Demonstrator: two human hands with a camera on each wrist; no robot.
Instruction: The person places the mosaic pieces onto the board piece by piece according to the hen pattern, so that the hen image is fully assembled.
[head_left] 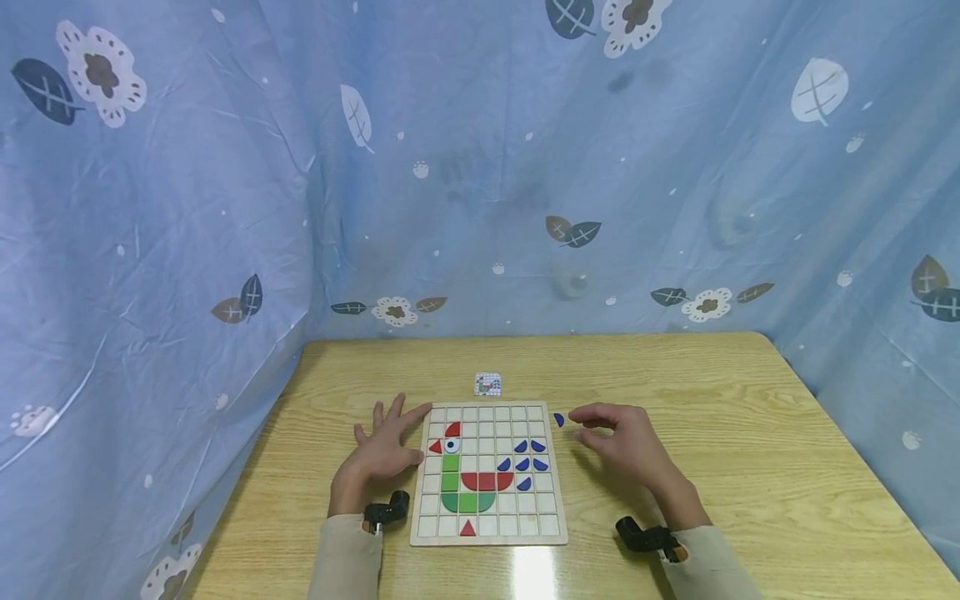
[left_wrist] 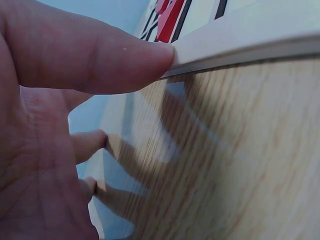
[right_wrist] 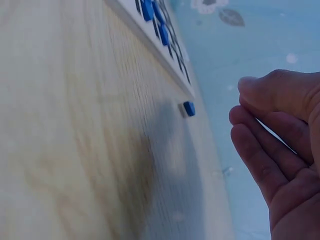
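Observation:
A pale gridded wooden board (head_left: 547, 502) lies on the table, bearing a bird-like figure of coloured tiles. My left hand (head_left: 384, 450) is at its left side with fingers spread; in the left wrist view the thumb (left_wrist: 125, 65) touches the board's edge. Off the board's upper right corner a loose blue curved tile (head_left: 558, 420) rests on the table. My right hand (head_left: 622, 435) hovers just right of it, fingers loosely bent. The right wrist view shows that blue tile (right_wrist: 189, 108) apart from the fingertips (right_wrist: 248, 86), and nothing held.
A small picture card (head_left: 487, 384) with a similar figure lies behind the board. On the grid are several blue tiles (head_left: 522, 464), red tiles (head_left: 487, 482) and green tiles (head_left: 450, 482). A patterned blue curtain (head_left: 480, 183) borders the wooden table (head_left: 750, 467).

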